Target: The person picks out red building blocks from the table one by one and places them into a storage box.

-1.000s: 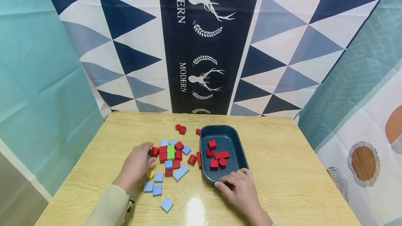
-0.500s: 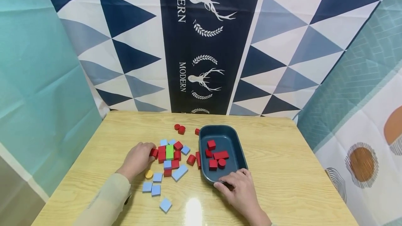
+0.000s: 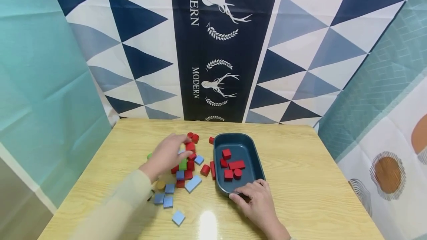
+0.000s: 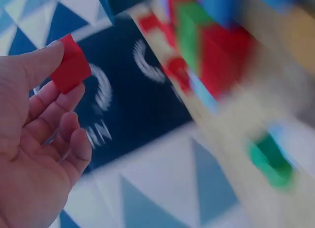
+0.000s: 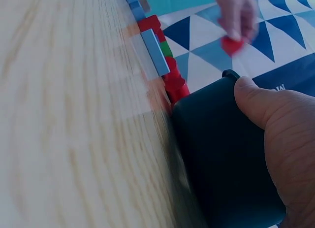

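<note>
My left hand (image 3: 168,153) pinches a small red block (image 4: 70,65) between thumb and fingers, raised above the pile of toy blocks. Below and around it lie red, light-blue and green blocks, some covered by the hand; a green block (image 3: 182,164) shows in the middle. With thumb and fingers, my right hand (image 3: 255,203) grips the near rim of a dark teal tray (image 3: 251,151). Several red blocks lie inside, among them a long red block (image 3: 237,165) and a red cylinder (image 3: 237,173).
On the wooden table (image 3: 300,188), several light-blue blocks lie nearer me, including a lone blue square (image 3: 178,218). A yellow disc (image 3: 161,185) sits left of the pile. Two red pieces (image 3: 195,138) lie at the back. A long red block (image 3: 212,170) stands against the tray's left side.
My left hand has picked up the red block from the pile's left edge and carried it up and rightward over the pile. My right hand and the tray have stayed put.
</note>
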`<state>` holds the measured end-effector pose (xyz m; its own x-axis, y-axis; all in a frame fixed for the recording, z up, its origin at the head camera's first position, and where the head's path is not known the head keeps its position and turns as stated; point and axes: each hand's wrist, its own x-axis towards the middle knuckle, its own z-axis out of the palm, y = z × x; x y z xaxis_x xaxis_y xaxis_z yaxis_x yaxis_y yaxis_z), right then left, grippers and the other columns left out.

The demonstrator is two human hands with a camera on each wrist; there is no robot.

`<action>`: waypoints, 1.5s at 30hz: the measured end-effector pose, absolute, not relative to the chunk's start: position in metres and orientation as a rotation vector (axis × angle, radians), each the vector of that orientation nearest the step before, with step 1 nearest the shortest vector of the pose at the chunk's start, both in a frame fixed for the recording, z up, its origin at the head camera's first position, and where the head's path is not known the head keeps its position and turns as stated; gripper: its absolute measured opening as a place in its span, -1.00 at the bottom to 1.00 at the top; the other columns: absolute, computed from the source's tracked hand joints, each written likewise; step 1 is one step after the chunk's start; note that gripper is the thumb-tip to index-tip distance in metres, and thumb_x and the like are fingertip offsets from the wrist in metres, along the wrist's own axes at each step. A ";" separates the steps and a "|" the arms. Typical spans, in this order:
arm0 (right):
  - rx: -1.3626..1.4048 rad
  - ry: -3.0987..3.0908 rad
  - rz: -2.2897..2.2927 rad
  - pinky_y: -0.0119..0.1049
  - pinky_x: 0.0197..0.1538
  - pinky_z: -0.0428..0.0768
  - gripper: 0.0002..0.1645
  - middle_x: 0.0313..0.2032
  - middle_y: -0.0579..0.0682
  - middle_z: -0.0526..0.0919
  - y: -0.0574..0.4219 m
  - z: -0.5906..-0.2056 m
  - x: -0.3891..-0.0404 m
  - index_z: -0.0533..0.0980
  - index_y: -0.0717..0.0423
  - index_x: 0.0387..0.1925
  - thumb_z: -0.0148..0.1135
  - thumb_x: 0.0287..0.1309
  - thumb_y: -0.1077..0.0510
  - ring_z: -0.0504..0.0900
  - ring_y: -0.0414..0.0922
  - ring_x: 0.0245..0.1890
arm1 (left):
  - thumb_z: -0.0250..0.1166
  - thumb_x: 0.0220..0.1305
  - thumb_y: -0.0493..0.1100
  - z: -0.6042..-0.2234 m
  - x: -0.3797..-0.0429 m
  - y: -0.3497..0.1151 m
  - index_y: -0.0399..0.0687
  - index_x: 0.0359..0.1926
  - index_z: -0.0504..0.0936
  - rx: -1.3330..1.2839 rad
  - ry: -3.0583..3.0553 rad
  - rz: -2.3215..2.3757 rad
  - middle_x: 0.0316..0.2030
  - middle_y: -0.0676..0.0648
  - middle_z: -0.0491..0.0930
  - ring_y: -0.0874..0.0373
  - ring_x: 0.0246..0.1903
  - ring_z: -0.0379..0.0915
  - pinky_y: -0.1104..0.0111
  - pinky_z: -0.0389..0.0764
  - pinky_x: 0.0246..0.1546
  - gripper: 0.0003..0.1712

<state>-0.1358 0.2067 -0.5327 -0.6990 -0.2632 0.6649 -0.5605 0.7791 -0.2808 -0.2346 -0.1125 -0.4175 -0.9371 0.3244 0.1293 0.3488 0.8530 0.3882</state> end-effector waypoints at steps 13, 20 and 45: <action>0.641 -2.320 0.645 -0.19 0.04 0.35 -0.79 -0.51 -0.44 0.65 0.203 -0.538 -0.136 0.75 -0.27 -0.44 0.65 0.00 -0.18 0.46 -0.42 -0.42 | 0.46 0.39 0.15 -0.455 -0.275 -0.004 0.07 0.11 0.66 -0.821 -2.949 -0.081 0.00 0.01 0.77 0.08 -0.04 0.54 0.19 0.64 0.15 -0.58; 0.647 -2.300 0.646 -0.20 0.05 0.35 -0.79 -0.50 -0.44 0.66 0.205 -0.537 -0.136 0.75 -0.27 -0.44 0.67 -0.02 -0.16 0.47 -0.41 -0.42 | 0.46 0.37 0.16 -0.466 -0.282 0.016 0.01 0.14 0.68 -0.824 -2.926 0.052 0.00 0.00 0.81 0.04 -0.02 0.58 0.17 0.65 0.19 -0.52; 0.642 -2.302 0.636 -0.20 0.04 0.34 -0.79 -0.50 -0.45 0.64 0.208 -0.534 -0.136 0.74 -0.30 -0.43 0.68 -0.05 -0.14 0.44 -0.42 -0.41 | 0.38 0.44 0.23 -0.486 -0.280 0.035 0.03 0.19 0.68 -0.628 -2.922 0.171 0.06 -0.02 0.78 0.06 -0.01 0.50 0.24 0.72 0.02 -0.50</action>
